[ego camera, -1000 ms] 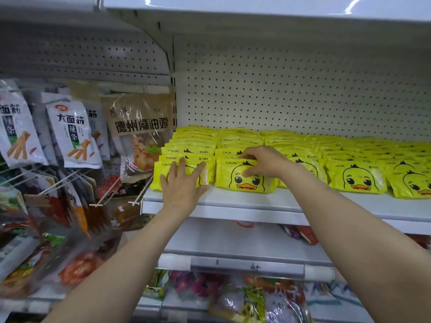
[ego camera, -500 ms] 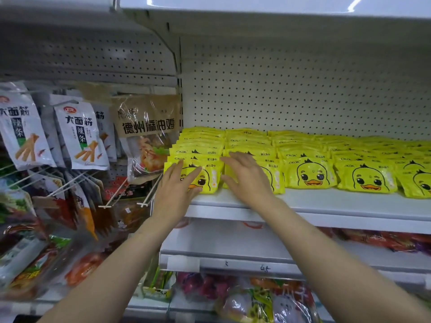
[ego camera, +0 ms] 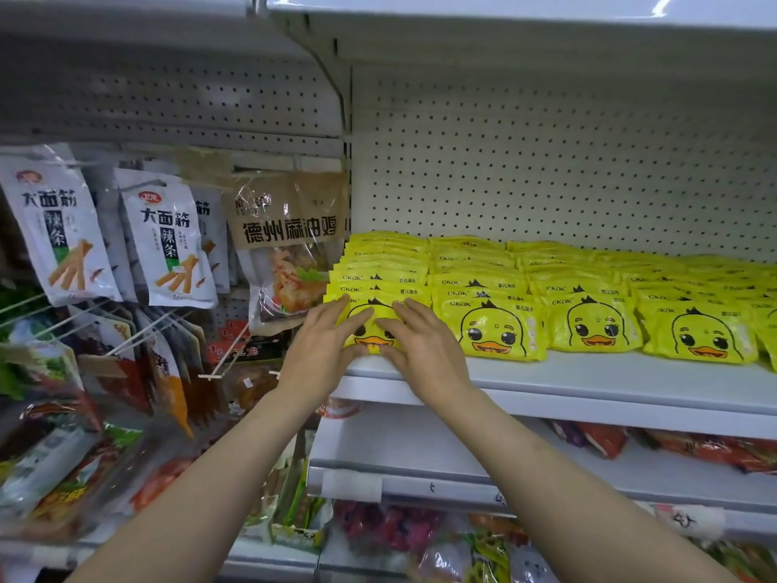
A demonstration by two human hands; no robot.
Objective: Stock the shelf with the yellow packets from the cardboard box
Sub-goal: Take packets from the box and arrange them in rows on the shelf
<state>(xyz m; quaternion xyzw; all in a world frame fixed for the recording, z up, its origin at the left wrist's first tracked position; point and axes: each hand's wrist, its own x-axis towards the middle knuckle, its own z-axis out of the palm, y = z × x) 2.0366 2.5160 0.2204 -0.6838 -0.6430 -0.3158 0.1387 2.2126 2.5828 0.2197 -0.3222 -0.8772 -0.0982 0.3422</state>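
Yellow duck-face packets [ego camera: 593, 326] lie in several overlapping rows on the white shelf [ego camera: 609, 380]. Both my hands rest on the front packet of the leftmost row [ego camera: 372, 332]. My left hand [ego camera: 321, 351] lies flat on its left side with fingers straight. My right hand [ego camera: 420, 347] presses on its right side, fingers straight and spread. The cardboard box is out of view.
Hanging snack bags [ego camera: 164, 241] on metal pegs fill the bay to the left. A white pegboard back wall [ego camera: 546, 162] rises behind the packets. A lower shelf [ego camera: 420, 486] with red and mixed bags sits beneath, and an upper shelf [ego camera: 504, 10] overhangs.
My right hand has slid left from the second row onto the leftmost front packet, beside my left hand. The view shifted left and closer.
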